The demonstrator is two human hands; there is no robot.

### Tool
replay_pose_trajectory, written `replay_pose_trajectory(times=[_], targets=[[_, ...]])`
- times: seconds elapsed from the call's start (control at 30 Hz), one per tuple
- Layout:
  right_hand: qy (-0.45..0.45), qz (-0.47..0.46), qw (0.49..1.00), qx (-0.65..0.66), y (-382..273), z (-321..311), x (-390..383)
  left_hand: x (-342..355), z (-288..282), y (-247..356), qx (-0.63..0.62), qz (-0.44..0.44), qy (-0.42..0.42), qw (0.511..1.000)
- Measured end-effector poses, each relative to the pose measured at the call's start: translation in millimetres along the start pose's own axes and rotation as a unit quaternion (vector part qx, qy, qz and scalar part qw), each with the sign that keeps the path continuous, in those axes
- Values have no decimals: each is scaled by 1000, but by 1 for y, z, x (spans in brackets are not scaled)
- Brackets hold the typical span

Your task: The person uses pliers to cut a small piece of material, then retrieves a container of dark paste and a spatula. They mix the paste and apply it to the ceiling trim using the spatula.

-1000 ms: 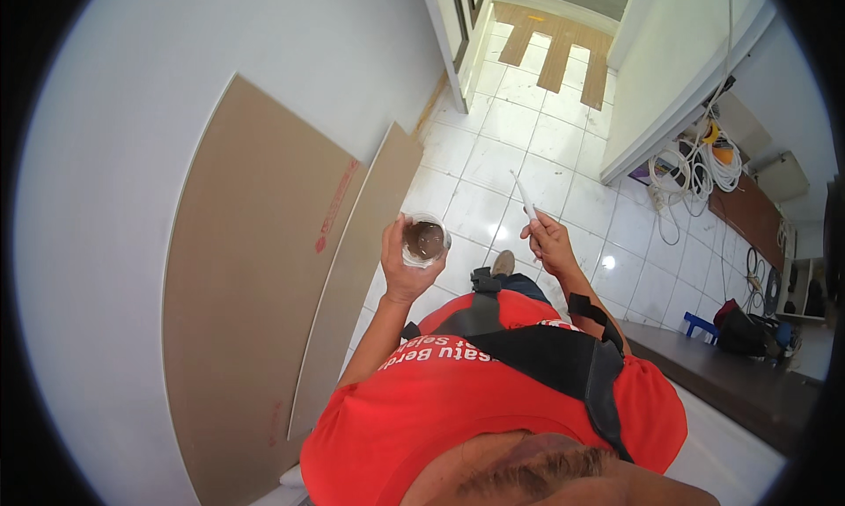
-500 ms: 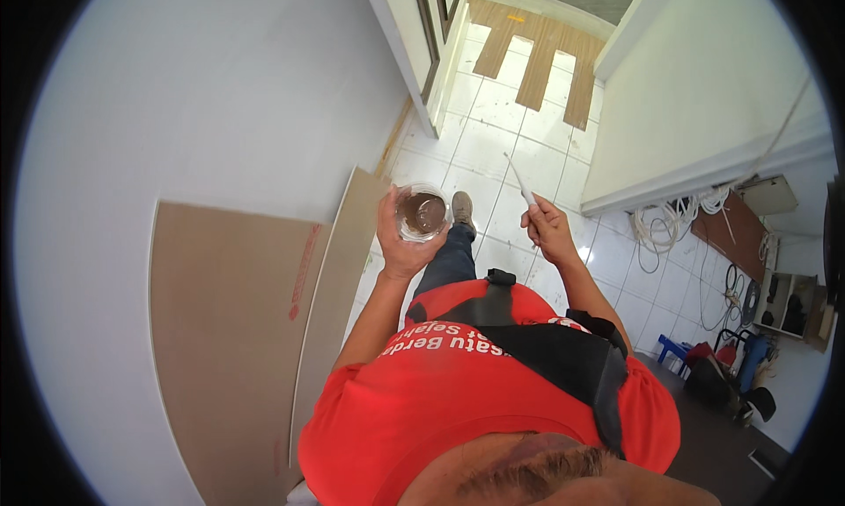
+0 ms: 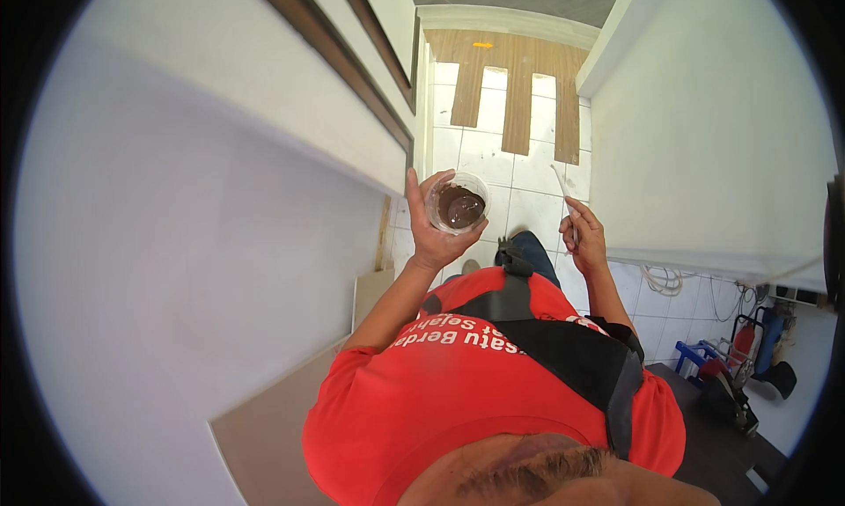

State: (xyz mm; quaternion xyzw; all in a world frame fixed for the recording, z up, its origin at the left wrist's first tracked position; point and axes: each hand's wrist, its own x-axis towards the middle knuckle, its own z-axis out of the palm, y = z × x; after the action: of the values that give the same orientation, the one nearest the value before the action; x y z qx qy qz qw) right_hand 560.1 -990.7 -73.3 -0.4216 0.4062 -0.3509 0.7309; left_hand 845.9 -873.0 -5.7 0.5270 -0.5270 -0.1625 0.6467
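Observation:
My left hand (image 3: 431, 241) is wrapped round a clear plastic tub (image 3: 467, 179), fingers and thumb on its sides. Dark brown, glossy paste or paint (image 3: 461, 209) lies inside it, some smeared on the inner wall. My right hand (image 3: 588, 236) pinches a thin, pale stick-like tool (image 3: 564, 186) with a slightly bent tip, which points away from me. Its exact kind is too small to make out. The tool is held to the right of the tub and apart from it.
Wood-look planks (image 3: 516, 114) of uneven length lie over white floor tiles (image 3: 487, 157) in the doorway ahead. A white door with brown trim (image 3: 352, 70) stands left. Right are a white wall (image 3: 704, 145), coiled cable (image 3: 662, 281) and a blue stand (image 3: 697, 355). Brown boards (image 3: 280, 422) lean lower left.
I have stepped forward, so the doorway and planks are closer and the leaning boards have slipped back. Both hands keep their hold, and the tub now appears further right in view.

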Motion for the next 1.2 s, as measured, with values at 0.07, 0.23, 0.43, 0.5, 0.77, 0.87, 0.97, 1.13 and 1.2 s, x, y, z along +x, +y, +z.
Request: replay_pose_trajectory(times=[0.07,0.23,0.43,0.5,0.77,0.87,0.97,1.13,1.2], targets=[[14,-11,999,29,-4,-7,43,45,14,-23,10,-7,-5,1000],[13,-25,999,-35,-34,-23,175,155,55,-92,-19,4,19,1000],[-28,-40,998,-28,-105,-46,349,300,106,-149,35,-37,27,998],[-43,-47,998,-28,-135,-42,401,332,113,-164,34,-31,37,998],[-31,-123,991,-34,-204,-52,571,453,189,-272,-39,-64,57,996],[-10,-140,990,-23,-214,-49,636,505,201,-321,-104,-80,58,990],[42,-132,990,0,-225,-64,692,560,220,-363,-124,-70,46,989],[115,-132,985,5,-262,-49,781,670,238,-430,-129,-36,38,990],[114,-142,983,-5,-276,-62,799,704,257,-437,-113,-36,16,993]])
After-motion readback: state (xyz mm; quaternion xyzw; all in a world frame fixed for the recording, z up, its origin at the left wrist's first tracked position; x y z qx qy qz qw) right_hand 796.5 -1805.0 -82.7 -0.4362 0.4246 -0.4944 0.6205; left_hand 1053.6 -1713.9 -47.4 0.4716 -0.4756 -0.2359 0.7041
